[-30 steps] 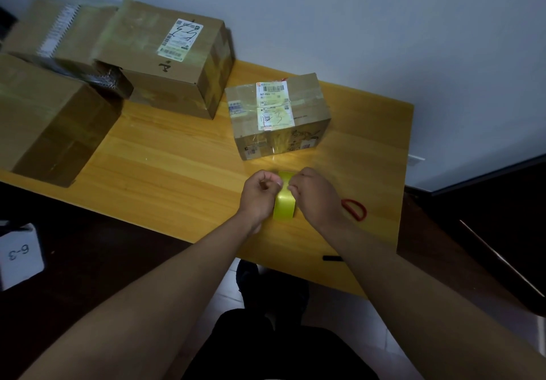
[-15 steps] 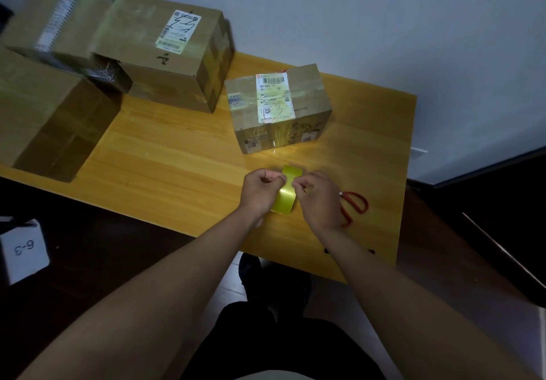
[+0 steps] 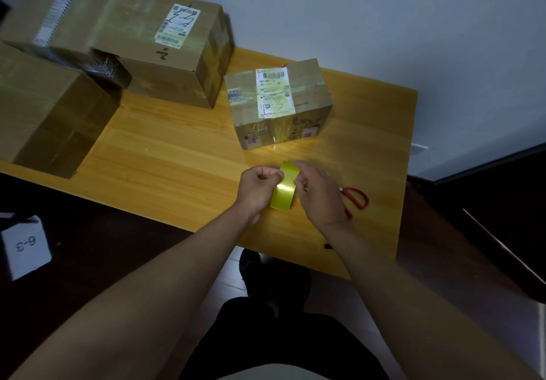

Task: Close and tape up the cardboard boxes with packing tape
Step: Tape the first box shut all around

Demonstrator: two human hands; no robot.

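**Both hands on the tape roll at the front edge of the wooden table**

At the far left, on the dark floor, lies a small white card (image 3: 26,246) with "6-3" written on it. Above it, the light yellow-brown wooden table (image 3: 165,161) reaches from the left edge of the view to the right, against a pale grey-blue wall (image 3: 384,19). On the left end of the table stands a large plain brown cardboard box (image 3: 50,114). Behind it is a flat cardboard box with a white printed strip (image 3: 50,22), and just beside that a big cardboard box with a white shipping label on top (image 3: 165,46). Nearer the middle stands a smaller cardboard box with barcode labels and shiny clear tape over its top and front (image 3: 280,102); its flaps are closed.

In front of this smaller box, the left hand (image 3: 257,190) has its fingers curled and pinches the upper edge of the yellow-green roll of packing tape (image 3: 285,186). The right hand (image 3: 319,193) holds the other side of the roll, with its fingers bent against it. The roll is between the hands, upright, at the near part of the table.

Just to the right, partly behind the right hand, lie scissors with red handles (image 3: 356,198) on the table. Past the right edge of the table, the floor is dark.
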